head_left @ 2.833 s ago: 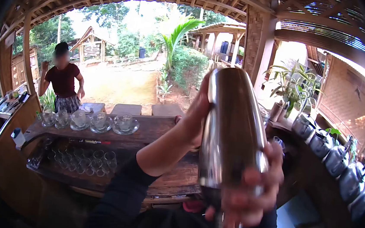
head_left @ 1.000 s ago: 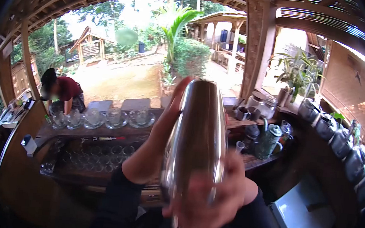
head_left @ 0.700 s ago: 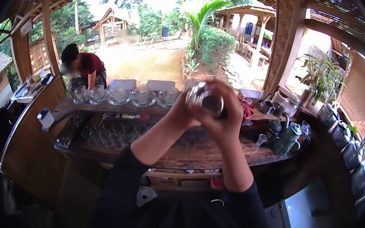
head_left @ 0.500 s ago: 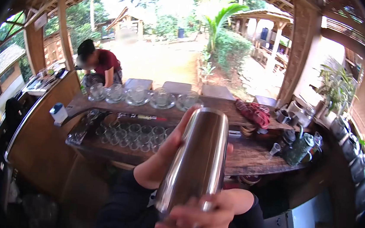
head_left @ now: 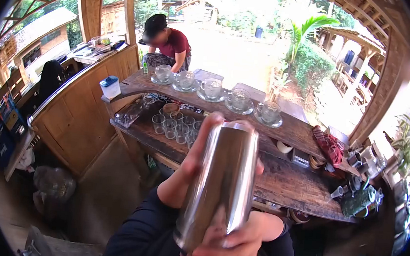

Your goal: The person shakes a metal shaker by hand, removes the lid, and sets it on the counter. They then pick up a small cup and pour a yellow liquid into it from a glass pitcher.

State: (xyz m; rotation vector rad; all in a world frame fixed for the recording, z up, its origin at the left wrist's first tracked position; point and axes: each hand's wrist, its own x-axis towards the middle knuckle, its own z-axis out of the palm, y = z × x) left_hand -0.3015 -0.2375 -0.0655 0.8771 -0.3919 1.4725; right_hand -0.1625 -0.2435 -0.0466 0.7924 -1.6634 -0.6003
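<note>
My left hand (head_left: pixel 189 168), half-curled, clasps the metal shaker (head_left: pixel 225 173) near its far end, my right hand (head_left: pixel 241 246) wraps its near end, likely steadying both, glass cups (head_left: pixel 212 88) beyond.

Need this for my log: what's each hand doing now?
Left hand: holding the metal container near its upper end.
Right hand: holding its lower end.

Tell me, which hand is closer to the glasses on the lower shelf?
Left. The left hand is on the metal shaker's upper part, just right of the glasses; the right hand is at the lower end, farther away.
</note>
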